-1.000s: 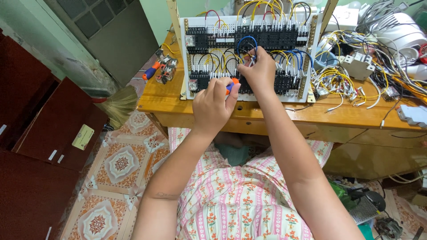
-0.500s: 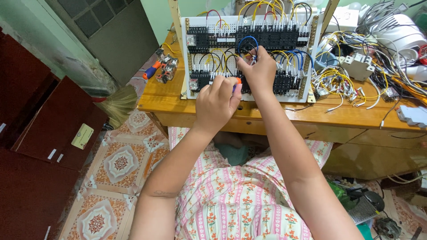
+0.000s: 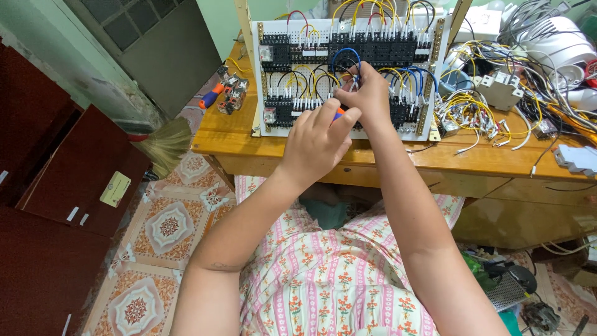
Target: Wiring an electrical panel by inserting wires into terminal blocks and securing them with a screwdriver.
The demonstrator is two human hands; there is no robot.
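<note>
A white wiring panel point(image 3: 435, 37) with black relay bases and yellow, blue, black and red wires leans upright on a wooden desk point(image 3: 385, 158). My left hand point(image 3: 317, 140) is closed around a screwdriver with an orange and blue handle point(image 3: 337, 113), its tip at the panel's lower row. My right hand point(image 3: 367, 93) pinches a blue wire point(image 3: 345, 53) at a terminal in the middle of the panel, just above the left hand.
A second orange and blue screwdriver point(image 3: 211, 96) and loose relays point(image 3: 231, 93) lie at the desk's left end. Loose yellow wires point(image 3: 479, 112), a white part point(image 3: 500, 87) and white cables crowd the right. A broom point(image 3: 165, 143) and dark red cabinets point(image 3: 56, 168) stand left.
My left hand has turned a little on the screwdriver, covering more of its handle. My right hand stays on the blue wire.
</note>
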